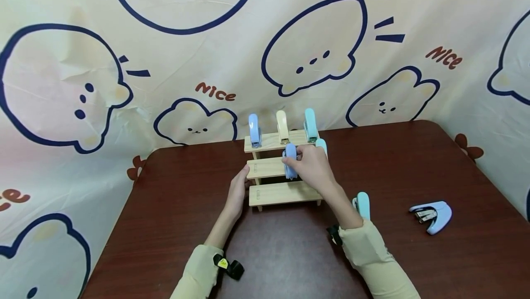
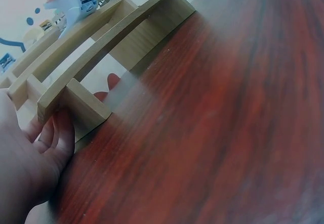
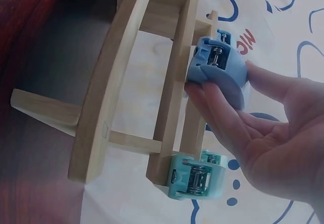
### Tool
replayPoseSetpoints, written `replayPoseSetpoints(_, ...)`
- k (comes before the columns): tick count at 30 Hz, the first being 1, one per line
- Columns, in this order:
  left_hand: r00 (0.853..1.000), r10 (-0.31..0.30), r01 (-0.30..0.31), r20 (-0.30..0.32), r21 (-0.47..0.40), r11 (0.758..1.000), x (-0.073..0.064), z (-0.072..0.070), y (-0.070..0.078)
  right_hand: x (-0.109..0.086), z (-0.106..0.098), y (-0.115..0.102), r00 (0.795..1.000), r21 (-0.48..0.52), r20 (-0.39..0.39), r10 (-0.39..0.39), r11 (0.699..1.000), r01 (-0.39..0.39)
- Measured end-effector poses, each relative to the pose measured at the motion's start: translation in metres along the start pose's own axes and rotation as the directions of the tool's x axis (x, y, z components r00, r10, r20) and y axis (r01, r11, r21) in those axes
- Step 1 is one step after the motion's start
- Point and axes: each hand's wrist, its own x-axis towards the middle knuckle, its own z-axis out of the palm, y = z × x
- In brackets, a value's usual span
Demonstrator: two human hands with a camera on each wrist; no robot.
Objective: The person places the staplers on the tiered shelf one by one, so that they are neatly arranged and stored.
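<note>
A three-tier wooden stand point(image 1: 285, 193) is on the table, and my left hand point(image 1: 237, 188) grips its left end, fingers tucked by the middle tier. My right hand point(image 1: 313, 165) pinches a blue stapler point(image 1: 291, 165) upright at the middle tier; whether its base rests on the board cannot be told. Behind that hand, partly hidden, a teal stapler point(image 3: 195, 176) sits at the same tier's right end. Along the top tier stand a blue stapler point(image 1: 254, 131), a cream stapler point(image 1: 282, 126) and a teal stapler point(image 1: 310, 126). Nothing stands on the lowest tier.
On the brown table point(image 1: 174, 216), a teal stapler point(image 1: 363, 204) stands beside my right forearm. Further right a light blue stapler point(image 1: 440, 216) lies on its side. A printed cloth point(image 1: 215, 64) hangs behind the table, close to the stand's back.
</note>
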Motion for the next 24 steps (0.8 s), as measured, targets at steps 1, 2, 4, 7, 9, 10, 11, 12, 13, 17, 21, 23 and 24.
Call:
replayPoseSetpoints(1,1.0,0.001,-0.001,0.001,0.002,1.0,0.0,0.0001,0.0,0.0002,0.0005,0.0006,1.0,0.001,-0.001,0.0,1.0,0.0)
replayPoseSetpoints(2,1.0,0.003,-0.003,0.003,0.003,1.0,0.0002,0.0001,-0.0001,0.0003,0.0009,0.0011,1.0,0.004,-0.002,0.0,1.0,0.0)
replayPoseSetpoints(4,1.0,0.007,-0.007,0.006,0.006,1.0,0.0002,0.0002,-0.0002,0.0006,0.0015,0.0019,1.0,0.012,-0.004,-0.003,1.0,0.003)
replayPoseSetpoints(7,1.0,0.016,-0.016,0.008,0.013,1.0,-0.0001,0.0005,-0.0002,0.001,0.0021,0.0034,1.0,0.022,-0.005,-0.01,1.0,0.01)
replayPoseSetpoints(9,1.0,0.018,-0.018,0.002,0.015,1.0,-0.0002,0.0006,-0.0003,0.0015,0.0025,0.0037,1.0,0.019,-0.009,-0.013,1.0,0.013)
replayPoseSetpoints(10,1.0,0.02,-0.02,0.001,0.017,1.0,-0.0002,0.0007,-0.0004,0.0016,0.0026,0.0042,1.0,0.016,-0.011,-0.015,1.0,0.015)
replayPoseSetpoints(11,1.0,0.02,-0.02,-0.002,0.018,1.0,-0.0001,0.0009,-0.0005,0.0017,0.0028,0.0046,1.0,0.01,-0.014,-0.016,1.0,0.017)
replayPoseSetpoints(12,1.0,0.02,-0.02,-0.003,0.018,1.0,0.0002,0.0009,-0.0007,0.0019,0.0029,0.0049,1.0,0.005,-0.018,-0.018,1.0,0.018)
replayPoseSetpoints(13,1.0,0.02,-0.02,-0.006,0.02,1.0,0.0002,0.001,-0.0008,0.0022,0.0032,0.005,1.0,0.0,-0.02,-0.02,1.0,0.02)
replayPoseSetpoints(17,1.0,0.019,-0.019,-0.006,0.02,1.0,0.0006,0.0011,-0.0011,0.0033,0.0045,0.0059,0.999,-0.026,-0.03,-0.02,0.999,0.019)
replayPoseSetpoints(21,1.0,0.016,-0.016,-0.009,0.016,1.0,0.0003,0.0013,-0.0009,0.0042,0.0061,0.0061,0.999,-0.051,-0.033,-0.017,0.999,0.015)
replayPoseSetpoints(23,1.0,0.014,-0.014,-0.011,0.015,1.0,0.0001,0.0011,-0.001,0.0045,0.0071,0.0062,0.999,-0.062,-0.032,-0.014,0.998,0.012)
replayPoseSetpoints(24,1.0,0.013,-0.012,-0.011,0.014,1.0,-0.0001,0.0009,-0.0009,0.0046,0.0076,0.0062,1.0,-0.066,-0.03,-0.01,0.998,0.008)
